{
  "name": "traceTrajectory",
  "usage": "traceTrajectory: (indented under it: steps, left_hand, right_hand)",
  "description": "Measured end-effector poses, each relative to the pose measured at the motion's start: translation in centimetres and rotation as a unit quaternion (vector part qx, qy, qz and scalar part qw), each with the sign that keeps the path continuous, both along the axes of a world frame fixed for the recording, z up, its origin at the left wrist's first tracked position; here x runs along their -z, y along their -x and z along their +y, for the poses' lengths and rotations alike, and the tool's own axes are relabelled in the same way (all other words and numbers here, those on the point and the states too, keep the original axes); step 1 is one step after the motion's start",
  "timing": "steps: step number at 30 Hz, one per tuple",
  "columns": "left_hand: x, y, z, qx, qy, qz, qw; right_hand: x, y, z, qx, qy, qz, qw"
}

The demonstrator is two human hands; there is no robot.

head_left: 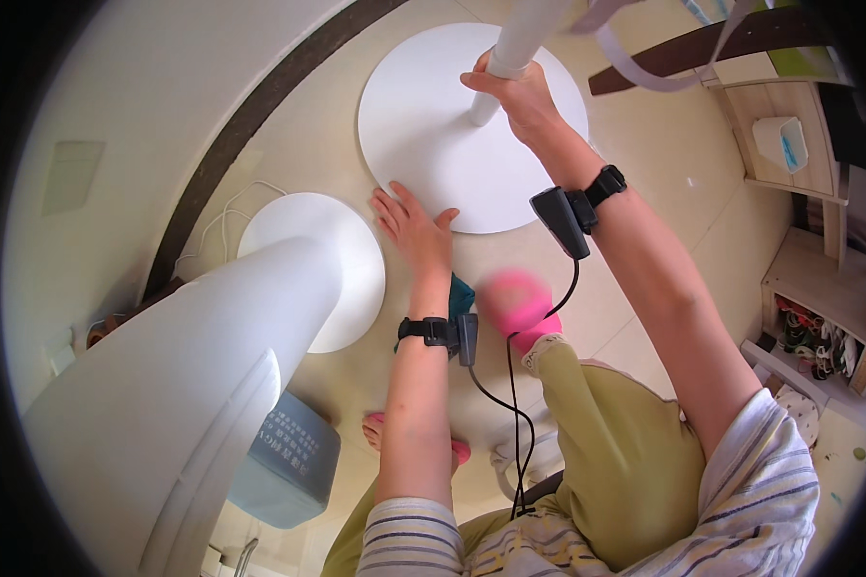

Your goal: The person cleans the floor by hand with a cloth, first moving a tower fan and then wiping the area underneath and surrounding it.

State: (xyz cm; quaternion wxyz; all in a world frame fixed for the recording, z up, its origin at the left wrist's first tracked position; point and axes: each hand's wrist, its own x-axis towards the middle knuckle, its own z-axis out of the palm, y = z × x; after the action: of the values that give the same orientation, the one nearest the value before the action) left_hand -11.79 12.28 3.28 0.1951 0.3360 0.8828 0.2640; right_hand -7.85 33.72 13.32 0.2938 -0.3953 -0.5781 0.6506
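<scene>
My right hand (522, 94) is wrapped round a white pole (524, 38), just under a collar on it. The pole rises from a wide, round white base (433, 106) on the tiled floor. At the near left edge of that base is my left hand (416, 226), its fingers spread and nothing in it. Whether its fingertips touch the rim, I cannot tell. A dark teal cloth-like thing (461, 293) shows beside my left wrist, mostly hidden by it. Each of my wrists wears a black strap with a small cabled box.
A big white column (212, 308) on a round white foot (361, 260) stands at the left, with a white cord behind it. Below it is a blue-grey bin (289, 462). A pink slipper (520, 298) on my foot is blurred. Wooden shelves (827, 269) line the right.
</scene>
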Motion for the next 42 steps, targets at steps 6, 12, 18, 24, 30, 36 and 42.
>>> traceTrajectory:
  steps: [6,12,18,24,30,36,42]
  left_hand:
    - [0.5,-0.3,-0.6,-0.033,-0.01,0.023,0.999]
    - [0.3,-0.7,-0.9,-0.047,0.022,0.023,0.998]
    - [0.5,-2.9,-1.2,-0.047,0.04,0.037,0.997]
    - [0.6,-3.5,-1.5,-0.042,0.059,0.039,0.997]
    - [-1.5,-2.6,-2.5,0.001,0.056,-0.007,0.998]
    - [-4.5,-4.1,-8.3,0.001,0.005,0.025,1.0]
    - [-6.0,-8.8,-9.4,0.066,-0.01,0.009,0.998]
  right_hand:
    - [0.1,1.5,-0.2,-0.032,0.022,0.04,0.998]
    - [0.8,1.3,0.3,-0.079,-0.004,0.021,0.997]
    - [1.7,0.1,0.9,-0.109,0.001,-0.01,0.994]
    - [1.8,-0.1,0.2,-0.092,0.006,-0.021,0.995]
    - [0.9,-1.0,0.1,-0.038,-0.023,-0.027,0.999]
    - [0.0,-2.8,-0.9,0.001,-0.223,-0.147,0.964]
    - [-6.6,-5.8,-1.5,-0.014,-0.185,-0.287,0.94]
